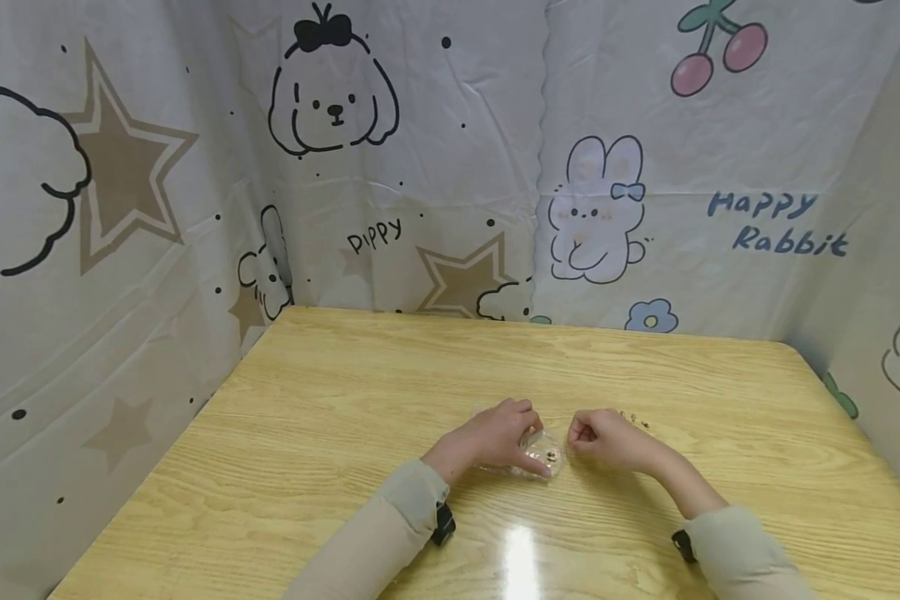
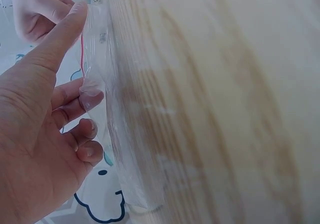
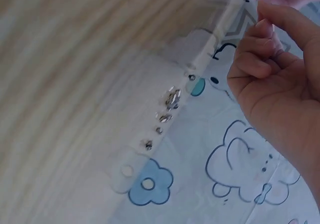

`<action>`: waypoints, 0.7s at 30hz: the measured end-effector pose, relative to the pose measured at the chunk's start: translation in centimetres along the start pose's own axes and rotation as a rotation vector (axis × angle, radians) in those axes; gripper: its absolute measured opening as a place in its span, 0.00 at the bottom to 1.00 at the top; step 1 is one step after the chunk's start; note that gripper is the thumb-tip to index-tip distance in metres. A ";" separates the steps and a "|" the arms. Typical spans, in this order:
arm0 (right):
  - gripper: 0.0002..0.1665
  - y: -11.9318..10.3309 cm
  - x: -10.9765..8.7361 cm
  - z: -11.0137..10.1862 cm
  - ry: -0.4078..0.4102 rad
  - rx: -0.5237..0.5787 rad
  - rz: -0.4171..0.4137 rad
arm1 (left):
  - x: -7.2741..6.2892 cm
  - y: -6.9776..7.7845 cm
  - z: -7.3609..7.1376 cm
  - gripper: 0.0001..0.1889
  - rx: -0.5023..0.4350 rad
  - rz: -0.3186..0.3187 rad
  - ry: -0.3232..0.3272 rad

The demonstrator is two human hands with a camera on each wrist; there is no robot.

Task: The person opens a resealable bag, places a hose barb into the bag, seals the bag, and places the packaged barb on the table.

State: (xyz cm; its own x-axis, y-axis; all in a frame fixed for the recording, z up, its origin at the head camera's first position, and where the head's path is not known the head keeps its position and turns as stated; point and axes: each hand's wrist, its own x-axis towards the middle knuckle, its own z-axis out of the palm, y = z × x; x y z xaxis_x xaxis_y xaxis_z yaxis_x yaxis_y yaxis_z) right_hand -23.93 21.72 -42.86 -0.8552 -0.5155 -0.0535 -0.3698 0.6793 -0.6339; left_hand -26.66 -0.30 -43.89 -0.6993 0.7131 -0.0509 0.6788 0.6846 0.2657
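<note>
Near the middle of the table my left hand (image 1: 504,435) holds a clear plastic bag (image 1: 557,448), its thumb and fingers spread around it. A few small dark and shiny pieces (image 1: 551,456) show at the bag. In the left wrist view the thumb lies along the bag's edge, where a red line (image 2: 82,54) runs, and the other fingers are bent against the plastic (image 2: 100,49). Just right of the bag is my right hand (image 1: 611,439), fingers curled and thumb meeting the index finger. Whatever may be between those fingertips is too small to see.
Several small metallic beads or charms (image 3: 172,99) lie in a loose row on the table (image 1: 390,367) just beyond the right hand. A printed cloth (image 1: 450,183) hangs behind the table's far edge and along both sides.
</note>
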 end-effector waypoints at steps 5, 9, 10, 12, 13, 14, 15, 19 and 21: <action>0.03 1.1 -1.2 -0.9 0.046 -0.017 0.037 | 0.0 0.0 0.0 0.35 0.008 0.003 -0.003; 0.03 1.9 -2.1 -1.6 0.061 -0.016 0.078 | 0.0 0.0 0.0 0.36 0.017 0.003 -0.007; 0.03 2.1 -2.3 -1.7 0.065 -0.016 0.087 | 0.0 0.0 0.0 0.36 0.016 0.003 -0.008; 0.03 2.5 -2.7 -2.0 0.072 -0.011 0.094 | -0.1 0.0 -0.1 0.36 0.013 0.002 -0.012; 0.03 2.7 -2.9 -2.1 0.076 -0.008 0.096 | -0.1 0.0 -0.1 0.36 0.011 0.001 -0.012; 0.03 2.9 -3.1 -2.2 0.080 -0.004 0.098 | -0.2 0.0 -0.1 0.36 0.008 0.001 -0.013; 0.03 3.1 -3.2 -2.3 0.085 -0.003 0.099 | -0.2 0.1 -0.1 0.36 0.009 0.002 -0.013; 0.03 3.8 -3.9 -2.7 0.105 -0.011 0.103 | -0.4 0.2 -0.2 0.35 0.011 0.005 -0.014; 0.03 4.2 -4.2 -2.8 0.114 -0.025 0.110 | -0.4 0.2 -0.3 0.35 0.013 0.008 -0.012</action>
State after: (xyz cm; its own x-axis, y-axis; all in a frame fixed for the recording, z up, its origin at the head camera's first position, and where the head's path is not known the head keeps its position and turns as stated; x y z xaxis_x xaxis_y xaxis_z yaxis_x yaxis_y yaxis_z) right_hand -22.91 28.17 -43.12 -0.9262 -0.3756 -0.0326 -0.2793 0.7416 -0.6100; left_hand -26.30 -0.49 -43.56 -0.6911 0.7202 -0.0608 0.6872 0.6808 0.2537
